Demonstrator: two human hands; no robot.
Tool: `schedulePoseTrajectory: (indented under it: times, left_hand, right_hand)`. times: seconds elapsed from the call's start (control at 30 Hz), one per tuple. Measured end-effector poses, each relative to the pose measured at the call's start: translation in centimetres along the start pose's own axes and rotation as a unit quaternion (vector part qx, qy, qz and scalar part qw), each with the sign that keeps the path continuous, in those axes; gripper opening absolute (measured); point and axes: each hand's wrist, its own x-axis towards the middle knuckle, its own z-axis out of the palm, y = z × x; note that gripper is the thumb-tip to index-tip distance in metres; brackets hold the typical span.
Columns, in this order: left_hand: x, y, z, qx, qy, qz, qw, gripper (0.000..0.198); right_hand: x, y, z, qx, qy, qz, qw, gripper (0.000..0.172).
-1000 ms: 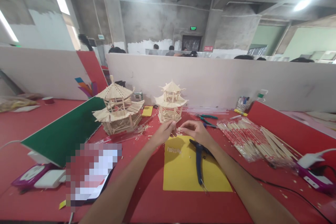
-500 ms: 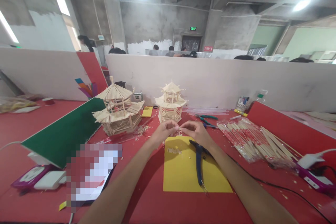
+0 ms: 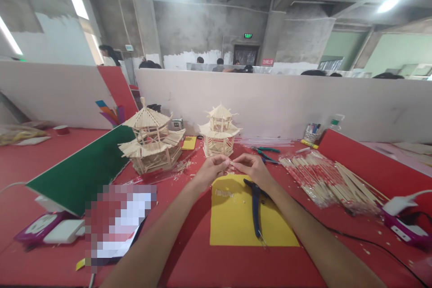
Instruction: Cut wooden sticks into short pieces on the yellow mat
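Observation:
My left hand and my right hand meet above the far edge of a yellow sheet. Both are closed in a pinch around a small pale wooden stick piece, mostly hidden by the fingertips. Below them, a row of short cut stick pieces lies on the sheet. A dark blue hand tool with a wire tip rests there too, its upper end partly under my right hand. Just behind my hands stands a small two-tiered stick pagoda.
A larger stick pagoda stands at left, near a green board. Bagged wooden sticks and green-handled pliers lie at right. A black cable crosses the red table. Purple power strips sit at both sides.
Both hands stay pinched together at nearly the same spot, with only slight finger movement. The objects on the table have not moved.

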Motion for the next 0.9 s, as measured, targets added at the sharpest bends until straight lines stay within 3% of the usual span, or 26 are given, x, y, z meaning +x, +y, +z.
schedulePoseTrajectory:
  times: [0.2,0.43,0.73,0.9]
  left_hand:
    - [0.0,-0.1,0.1,-0.036,0.001,-0.016,0.999,0.036]
    - [0.2,-0.5,-0.7,0.025,0.006,-0.021,0.999,0.036]
    - [-0.1,0.2,-0.8,0.026,-0.019,-0.053,0.998,0.034]
    - [0.0,0.0,-1.0,0.047,-0.014,-0.039,0.998,0.031]
  right_hand:
    - [0.0,0.2,0.0,0.023,-0.008,0.008,1.000,0.028]
    - [0.1,0.1,0.0,-0.022,-0.004,-0.009,1.000,0.026]
    - [-0.1,-0.3,0.2,-0.011,-0.017,0.006,1.000,0.024]
    - [0.0,-0.2,0.1,-0.026,-0.018,0.007,0.999,0.022]
